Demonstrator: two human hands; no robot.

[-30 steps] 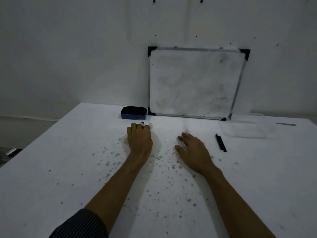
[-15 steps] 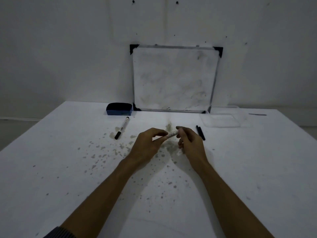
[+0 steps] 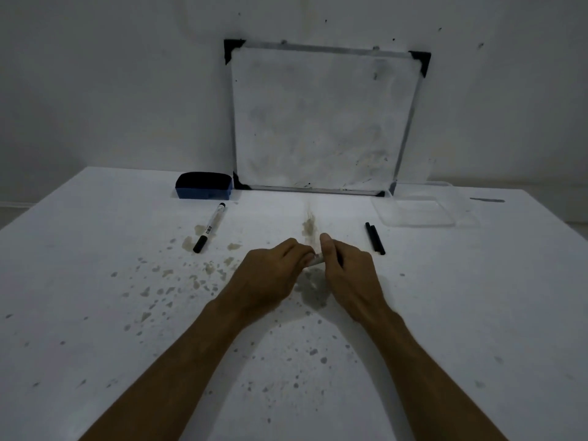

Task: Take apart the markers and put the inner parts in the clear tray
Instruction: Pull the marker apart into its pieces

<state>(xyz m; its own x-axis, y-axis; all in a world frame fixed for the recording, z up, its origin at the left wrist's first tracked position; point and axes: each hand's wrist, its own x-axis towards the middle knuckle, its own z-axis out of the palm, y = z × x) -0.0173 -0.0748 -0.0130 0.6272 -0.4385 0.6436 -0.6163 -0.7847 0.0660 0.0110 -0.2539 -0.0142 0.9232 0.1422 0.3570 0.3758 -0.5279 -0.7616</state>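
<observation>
Both the left hand (image 3: 273, 275) and the right hand (image 3: 348, 272) pinch one whiteboard marker (image 3: 315, 261) between them, just above the stained table (image 3: 95, 313). Light, stiff and probably slick plastic, it likely wants firm grips near each end. Another marker (image 3: 210, 227) lies left; black parts (image 3: 374, 238) sit near the clear tray (image 3: 416, 211).

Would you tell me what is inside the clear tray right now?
The clear tray looks empty; only the white table shows through it. Its far edge is faint, so something small there could be missed.
</observation>
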